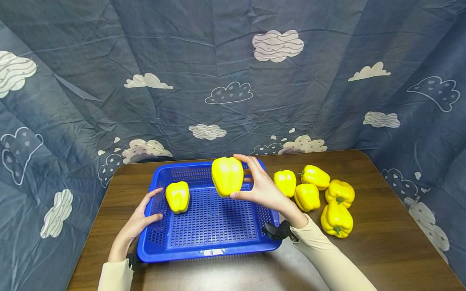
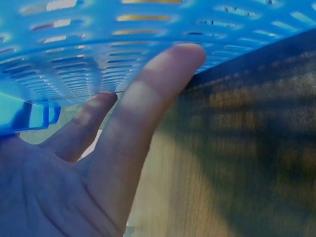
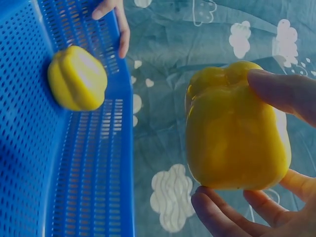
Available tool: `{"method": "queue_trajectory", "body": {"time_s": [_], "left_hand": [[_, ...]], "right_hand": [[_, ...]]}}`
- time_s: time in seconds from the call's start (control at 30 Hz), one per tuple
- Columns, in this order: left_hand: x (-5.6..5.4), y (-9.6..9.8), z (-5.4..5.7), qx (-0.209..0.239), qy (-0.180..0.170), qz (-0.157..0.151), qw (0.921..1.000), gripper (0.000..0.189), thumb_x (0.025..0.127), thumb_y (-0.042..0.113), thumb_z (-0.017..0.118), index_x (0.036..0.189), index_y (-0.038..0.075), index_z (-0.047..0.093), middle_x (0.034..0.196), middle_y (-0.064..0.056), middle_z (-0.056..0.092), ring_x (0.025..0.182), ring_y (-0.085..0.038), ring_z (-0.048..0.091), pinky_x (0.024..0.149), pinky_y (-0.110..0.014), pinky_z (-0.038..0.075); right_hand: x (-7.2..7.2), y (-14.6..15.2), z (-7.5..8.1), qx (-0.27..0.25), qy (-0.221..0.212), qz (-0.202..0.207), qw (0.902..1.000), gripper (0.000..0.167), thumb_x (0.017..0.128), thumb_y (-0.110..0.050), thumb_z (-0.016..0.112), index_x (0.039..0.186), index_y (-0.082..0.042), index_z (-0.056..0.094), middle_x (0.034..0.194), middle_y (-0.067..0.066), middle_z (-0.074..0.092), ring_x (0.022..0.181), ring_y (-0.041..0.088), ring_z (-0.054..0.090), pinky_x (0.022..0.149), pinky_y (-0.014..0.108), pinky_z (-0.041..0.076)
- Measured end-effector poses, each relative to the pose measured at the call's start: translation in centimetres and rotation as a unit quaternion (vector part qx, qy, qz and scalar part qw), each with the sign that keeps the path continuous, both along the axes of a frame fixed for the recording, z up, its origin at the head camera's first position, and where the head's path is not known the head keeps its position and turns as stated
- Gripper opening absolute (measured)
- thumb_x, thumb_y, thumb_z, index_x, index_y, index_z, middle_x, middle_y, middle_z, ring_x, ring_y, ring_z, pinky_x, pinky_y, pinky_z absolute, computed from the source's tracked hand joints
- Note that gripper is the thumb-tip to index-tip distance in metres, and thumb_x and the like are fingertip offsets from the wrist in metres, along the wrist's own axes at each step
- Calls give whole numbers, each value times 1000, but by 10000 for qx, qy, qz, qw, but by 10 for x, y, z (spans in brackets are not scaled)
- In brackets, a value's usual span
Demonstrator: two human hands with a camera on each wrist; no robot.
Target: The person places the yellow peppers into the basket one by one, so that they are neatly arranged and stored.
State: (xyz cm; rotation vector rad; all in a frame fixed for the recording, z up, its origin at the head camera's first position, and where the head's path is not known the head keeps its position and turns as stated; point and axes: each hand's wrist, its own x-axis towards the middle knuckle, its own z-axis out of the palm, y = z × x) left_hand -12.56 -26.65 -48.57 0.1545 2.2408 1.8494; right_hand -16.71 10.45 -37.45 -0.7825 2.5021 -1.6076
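Observation:
My right hand (image 1: pixel 256 186) holds a yellow bell pepper (image 1: pixel 227 176) above the blue plastic basket (image 1: pixel 209 253). Its thumb presses one side of the pepper, with the fingers on the opposite side in the right wrist view. Inside the basket, toward the left, lies another yellow bell pepper (image 1: pixel 178 197). My left hand (image 1: pixel 136 220) grips the basket's left rim. Two of its digits reach over that rim in the head view, while in the left wrist view fingers (image 2: pixel 131 111) lie under the slotted wall.
Several more yellow peppers (image 1: pixel 337 219) stand grouped on the brown wooden table (image 1: pixel 386 226), to the right of the basket. Behind the table hangs a blue-grey curtain (image 1: pixel 189 48) printed with clouds.

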Motion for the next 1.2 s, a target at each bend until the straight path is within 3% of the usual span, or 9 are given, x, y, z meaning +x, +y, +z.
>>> {"method": "queue_trajectory", "body": {"time_s": [0.27, 0.6, 1.2], "left_hand": [[0, 1, 1, 16, 63, 13, 10000, 71, 86, -4, 56, 148, 13, 25, 147, -28, 22, 120, -50, 39, 85, -51, 49], [0, 1, 0, -25, 70, 31, 10000, 71, 86, -3, 56, 148, 14, 25, 147, -28, 22, 120, -51, 39, 85, -54, 49], [0, 2, 1, -57, -30, 103, 9999, 70, 87, -2, 56, 148, 15, 26, 148, -28, 20, 120, -53, 39, 85, -56, 49]], "right_hand": [[-8, -21, 0, -137, -26, 72, 9999, 92, 70, -12, 85, 146, -18, 33, 133, 11, 36, 112, 30, 54, 91, 40, 50], [-15, -44, -8, -142, -213, 149, 9996, 92, 70, -10, 85, 145, -15, 33, 133, 12, 38, 109, 30, 54, 90, 41, 50], [-27, -73, -53, 161, -284, 92, 9994, 91, 66, -7, 85, 142, -5, 36, 130, 17, 38, 103, 31, 56, 78, 29, 53]]}}
